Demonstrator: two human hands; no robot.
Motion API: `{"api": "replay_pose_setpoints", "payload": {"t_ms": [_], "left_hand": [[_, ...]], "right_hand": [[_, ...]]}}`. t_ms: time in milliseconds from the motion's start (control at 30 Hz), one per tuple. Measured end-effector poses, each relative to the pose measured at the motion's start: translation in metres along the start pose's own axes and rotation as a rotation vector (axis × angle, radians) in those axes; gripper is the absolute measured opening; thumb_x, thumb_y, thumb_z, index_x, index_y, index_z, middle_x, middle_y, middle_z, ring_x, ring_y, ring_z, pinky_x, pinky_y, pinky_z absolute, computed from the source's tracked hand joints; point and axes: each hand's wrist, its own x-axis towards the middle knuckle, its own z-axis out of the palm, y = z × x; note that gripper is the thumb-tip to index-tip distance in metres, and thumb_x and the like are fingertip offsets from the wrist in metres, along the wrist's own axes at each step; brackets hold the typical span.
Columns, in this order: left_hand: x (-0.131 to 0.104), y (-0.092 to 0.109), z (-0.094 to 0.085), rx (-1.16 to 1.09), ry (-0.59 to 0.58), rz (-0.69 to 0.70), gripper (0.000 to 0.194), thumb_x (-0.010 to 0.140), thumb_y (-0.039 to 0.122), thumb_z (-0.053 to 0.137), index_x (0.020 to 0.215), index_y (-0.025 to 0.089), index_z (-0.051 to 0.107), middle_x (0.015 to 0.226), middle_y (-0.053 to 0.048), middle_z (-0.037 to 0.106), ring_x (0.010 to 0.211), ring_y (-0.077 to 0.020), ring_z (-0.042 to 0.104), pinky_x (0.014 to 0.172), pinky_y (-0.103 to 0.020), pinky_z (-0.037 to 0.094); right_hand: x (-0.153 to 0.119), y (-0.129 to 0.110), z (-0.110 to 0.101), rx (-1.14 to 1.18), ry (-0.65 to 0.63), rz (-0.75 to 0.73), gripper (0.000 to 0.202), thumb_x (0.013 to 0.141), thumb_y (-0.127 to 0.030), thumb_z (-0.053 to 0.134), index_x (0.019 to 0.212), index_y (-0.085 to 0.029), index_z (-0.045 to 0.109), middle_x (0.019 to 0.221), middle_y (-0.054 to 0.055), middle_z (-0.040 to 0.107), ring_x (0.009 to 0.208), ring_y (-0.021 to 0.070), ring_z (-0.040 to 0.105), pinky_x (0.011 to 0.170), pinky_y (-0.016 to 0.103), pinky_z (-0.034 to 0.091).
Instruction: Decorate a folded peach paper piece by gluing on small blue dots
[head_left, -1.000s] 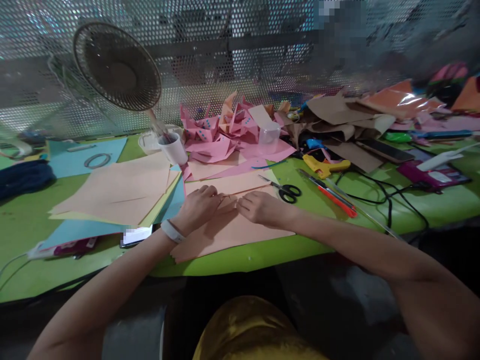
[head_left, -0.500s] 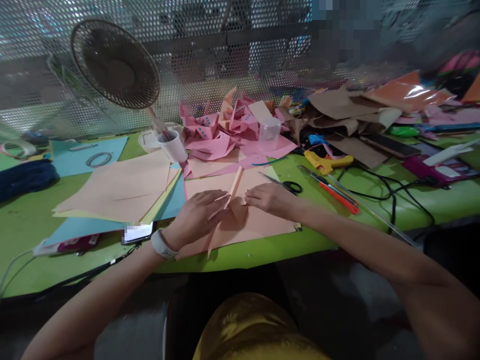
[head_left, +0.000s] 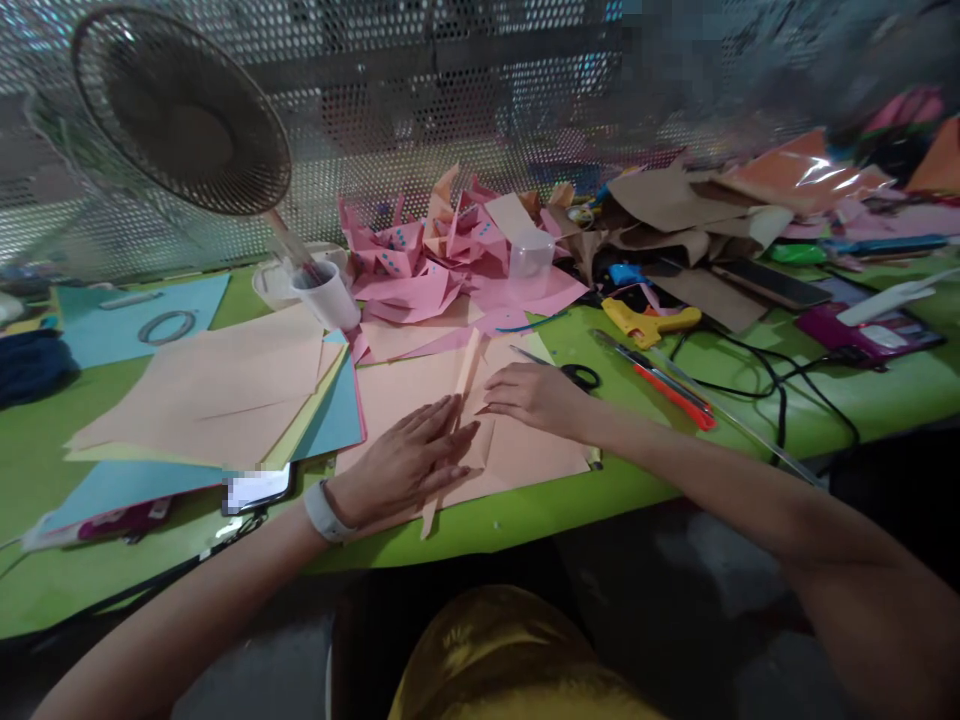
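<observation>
A folded piece of peach paper (head_left: 468, 366) lies over flat peach sheets (head_left: 536, 455) at the table's front edge. My left hand (head_left: 409, 455), with a white band at the wrist, rests flat across the folded piece with its fingers spread. On the right side of the fold, my right hand (head_left: 536, 400) has its fingers together at the paper; whether they pinch its edge is hard to see. Black-handled scissors (head_left: 580, 377) lie just behind my right hand, their blades pointing left.
Left: stacked peach sheets (head_left: 202, 385), a phone (head_left: 259, 488), a white cup (head_left: 328, 295) and a fan (head_left: 184, 110). Behind are pink folded papers (head_left: 405, 250). Right: a yellow glue gun (head_left: 649, 322), a red cutter (head_left: 679, 395), black cables (head_left: 780, 385) and brown paper (head_left: 675, 205).
My left hand has flattened and spread over the fold, which now lies lower. My right hand has stayed beside it. The view has shifted slightly, moving the fan and stack leftward.
</observation>
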Motion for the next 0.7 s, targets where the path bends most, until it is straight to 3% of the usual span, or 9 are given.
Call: {"api": "replay_pose_setpoints", "payload": {"t_ms": [100, 267, 433, 700], "left_hand": [[0.001, 0.000, 0.000, 0.040, -0.017, -0.011, 0.063, 0.096, 0.051, 0.037, 0.150, 0.020, 0.026, 0.156, -0.014, 0.027, 0.145, -0.0267, 0.022, 0.116, -0.047, 0.026], [0.000, -0.003, 0.008, 0.104, 0.044, -0.034, 0.074, 0.094, 0.058, 0.037, 0.152, 0.018, 0.017, 0.155, -0.014, 0.030, 0.146, -0.0262, 0.020, 0.118, -0.046, 0.020], [0.000, -0.005, 0.009, 0.048, 0.052, -0.053, 0.077, 0.093, 0.061, 0.035, 0.149, 0.010, 0.024, 0.152, -0.018, 0.034, 0.144, -0.0255, 0.025, 0.118, -0.045, 0.022], [0.001, 0.000, -0.001, 0.040, 0.004, -0.019, 0.077, 0.092, 0.061, 0.036, 0.146, 0.006, 0.029, 0.151, -0.019, 0.035, 0.144, -0.0283, 0.025, 0.117, -0.045, 0.025]], "right_hand": [[0.003, 0.001, -0.001, 0.083, -0.008, 0.060, 0.019, 0.093, -0.028, 0.056, 0.092, -0.016, 0.071, 0.099, 0.007, 0.071, 0.092, 0.0186, 0.062, 0.080, 0.031, 0.047], [0.007, -0.003, -0.001, 0.101, -0.001, 0.013, 0.020, 0.094, -0.027, 0.055, 0.095, -0.015, 0.071, 0.102, 0.008, 0.069, 0.095, 0.0194, 0.060, 0.083, 0.032, 0.047], [0.014, -0.004, -0.003, 0.056, 0.008, -0.004, 0.023, 0.095, -0.029, 0.053, 0.093, -0.015, 0.071, 0.104, 0.009, 0.070, 0.093, 0.0194, 0.061, 0.081, 0.033, 0.046], [0.013, 0.002, -0.005, 0.137, 0.043, 0.108, 0.018, 0.092, -0.026, 0.057, 0.090, -0.016, 0.073, 0.099, 0.007, 0.071, 0.090, 0.0193, 0.062, 0.079, 0.032, 0.047]]}}
